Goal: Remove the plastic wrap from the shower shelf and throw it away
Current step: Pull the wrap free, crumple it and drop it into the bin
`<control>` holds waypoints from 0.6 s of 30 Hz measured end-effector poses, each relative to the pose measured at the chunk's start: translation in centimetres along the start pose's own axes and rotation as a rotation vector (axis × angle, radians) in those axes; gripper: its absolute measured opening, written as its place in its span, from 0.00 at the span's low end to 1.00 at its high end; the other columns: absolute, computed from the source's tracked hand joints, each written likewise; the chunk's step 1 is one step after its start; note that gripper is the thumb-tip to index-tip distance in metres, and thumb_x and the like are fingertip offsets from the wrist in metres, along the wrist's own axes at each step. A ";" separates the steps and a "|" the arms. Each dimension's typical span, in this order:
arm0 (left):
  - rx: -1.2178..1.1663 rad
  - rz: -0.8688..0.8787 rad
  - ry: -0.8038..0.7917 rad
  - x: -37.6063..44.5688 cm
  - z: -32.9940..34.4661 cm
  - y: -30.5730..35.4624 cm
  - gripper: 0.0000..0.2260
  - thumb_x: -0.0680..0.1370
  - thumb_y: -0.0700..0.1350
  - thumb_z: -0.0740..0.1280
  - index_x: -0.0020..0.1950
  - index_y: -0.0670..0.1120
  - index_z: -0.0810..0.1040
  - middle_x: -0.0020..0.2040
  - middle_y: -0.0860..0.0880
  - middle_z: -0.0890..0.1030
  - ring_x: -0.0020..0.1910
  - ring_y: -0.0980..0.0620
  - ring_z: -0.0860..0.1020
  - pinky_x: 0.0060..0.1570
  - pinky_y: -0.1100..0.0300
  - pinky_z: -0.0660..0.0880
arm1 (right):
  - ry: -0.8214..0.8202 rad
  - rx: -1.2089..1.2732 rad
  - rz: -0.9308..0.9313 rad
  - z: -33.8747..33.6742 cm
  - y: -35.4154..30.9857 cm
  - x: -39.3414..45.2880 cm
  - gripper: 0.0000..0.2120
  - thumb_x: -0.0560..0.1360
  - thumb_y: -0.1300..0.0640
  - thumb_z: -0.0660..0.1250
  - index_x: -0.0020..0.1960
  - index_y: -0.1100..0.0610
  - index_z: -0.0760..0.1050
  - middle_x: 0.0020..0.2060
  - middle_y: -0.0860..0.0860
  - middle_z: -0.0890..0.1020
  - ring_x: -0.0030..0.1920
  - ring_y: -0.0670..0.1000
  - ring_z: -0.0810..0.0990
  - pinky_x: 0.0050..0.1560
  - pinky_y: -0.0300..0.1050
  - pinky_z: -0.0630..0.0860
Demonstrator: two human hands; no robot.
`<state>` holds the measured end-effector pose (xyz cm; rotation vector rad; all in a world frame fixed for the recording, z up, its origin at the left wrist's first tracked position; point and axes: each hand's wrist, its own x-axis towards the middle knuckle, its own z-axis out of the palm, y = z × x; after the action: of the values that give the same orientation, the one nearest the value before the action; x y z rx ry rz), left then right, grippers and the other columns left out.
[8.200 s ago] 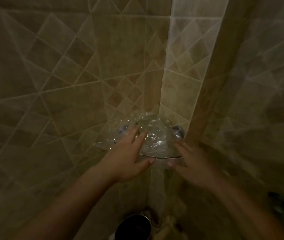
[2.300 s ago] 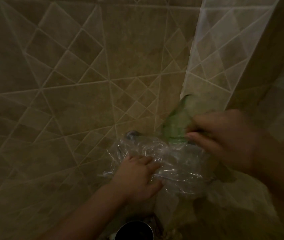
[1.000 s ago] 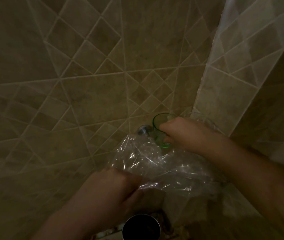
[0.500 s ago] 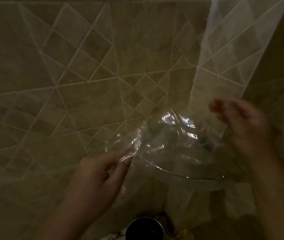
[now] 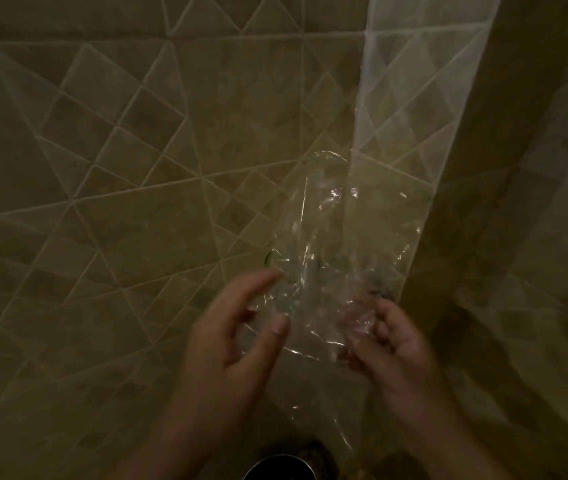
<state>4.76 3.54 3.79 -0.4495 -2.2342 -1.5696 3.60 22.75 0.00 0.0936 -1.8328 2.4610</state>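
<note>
The clear plastic wrap [image 5: 324,244] hangs upright in the air in front of the tiled shower corner, crinkled and catching glints. My right hand [image 5: 393,341] has its fingers curled around the wrap's bunched lower right part. My left hand [image 5: 237,334] is at the wrap's lower left edge with thumb and fingers spread apart, not pinching it. The shower shelf lies behind the wrap and is mostly hidden. Only a sliver of a green glass rim [image 5: 268,259] shows beside the wrap.
Beige diamond-pattern tile walls [image 5: 119,202] meet in a corner, with a paler tile strip [image 5: 414,81] running down it. A round dark metal object [image 5: 279,469] sits below at the bottom edge. The scene is dim.
The wrap has come off the shelf and risen upright between my hands. My right hand dropped from upper right and closed on its lower part. My left hand's pinch has opened.
</note>
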 end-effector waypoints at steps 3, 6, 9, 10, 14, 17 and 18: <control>0.303 -0.161 0.061 0.8 -0.1 -2.2 0.27 0.74 0.54 0.69 0.71 0.54 0.65 0.70 0.52 0.70 0.68 0.54 0.68 0.66 0.53 0.67 | 0.049 0.047 0.033 -1.4 0.9 0.3 0.14 0.67 0.64 0.69 0.46 0.48 0.82 0.35 0.50 0.84 0.33 0.44 0.80 0.33 0.35 0.76; -0.014 -0.539 -0.031 0.4 0.8 -3.7 0.21 0.75 0.45 0.70 0.66 0.55 0.70 0.59 0.52 0.78 0.55 0.62 0.77 0.52 0.66 0.73 | 0.067 0.037 0.055 -2.6 1.8 0.2 0.11 0.67 0.63 0.69 0.46 0.49 0.82 0.35 0.48 0.84 0.35 0.44 0.81 0.34 0.35 0.77; -0.159 -0.603 0.025 -0.7 0.9 -5.2 0.10 0.75 0.40 0.70 0.56 0.45 0.78 0.37 0.51 0.83 0.33 0.57 0.78 0.31 0.67 0.71 | 0.092 0.062 0.073 -3.6 2.2 0.3 0.14 0.64 0.59 0.70 0.50 0.52 0.81 0.36 0.50 0.85 0.35 0.45 0.80 0.34 0.35 0.77; -0.203 -0.600 0.040 -1.0 0.7 -5.6 0.06 0.75 0.38 0.70 0.51 0.44 0.80 0.32 0.52 0.81 0.30 0.57 0.76 0.27 0.67 0.70 | 0.115 0.055 0.068 -4.1 2.3 0.4 0.14 0.65 0.60 0.70 0.51 0.52 0.80 0.36 0.50 0.85 0.34 0.44 0.80 0.34 0.35 0.77; -0.297 -0.622 0.114 -2.6 -0.5 -6.9 0.05 0.73 0.37 0.70 0.39 0.45 0.81 0.30 0.49 0.79 0.28 0.55 0.73 0.28 0.63 0.69 | 0.216 0.018 0.041 -5.8 2.0 0.8 0.15 0.71 0.67 0.66 0.46 0.49 0.82 0.36 0.50 0.86 0.34 0.44 0.83 0.31 0.36 0.78; -0.393 -0.698 0.112 -4.0 -0.9 -7.3 0.01 0.68 0.42 0.72 0.37 0.46 0.81 0.31 0.45 0.78 0.28 0.53 0.73 0.27 0.62 0.70 | 0.290 0.048 0.046 -6.5 2.0 1.0 0.14 0.71 0.68 0.66 0.41 0.50 0.83 0.32 0.49 0.85 0.31 0.43 0.81 0.30 0.35 0.78; -0.416 -0.714 0.095 -4.5 -0.9 -7.5 0.02 0.67 0.44 0.72 0.37 0.46 0.81 0.32 0.45 0.78 0.28 0.54 0.74 0.27 0.62 0.72 | 0.301 0.045 0.057 -6.6 2.1 1.0 0.14 0.71 0.68 0.66 0.41 0.51 0.83 0.30 0.48 0.85 0.29 0.43 0.81 0.29 0.35 0.77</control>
<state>5.34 -0.01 -4.22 0.3724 -2.0978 -2.3588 2.36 28.52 -3.84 -0.3135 -1.6749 2.3939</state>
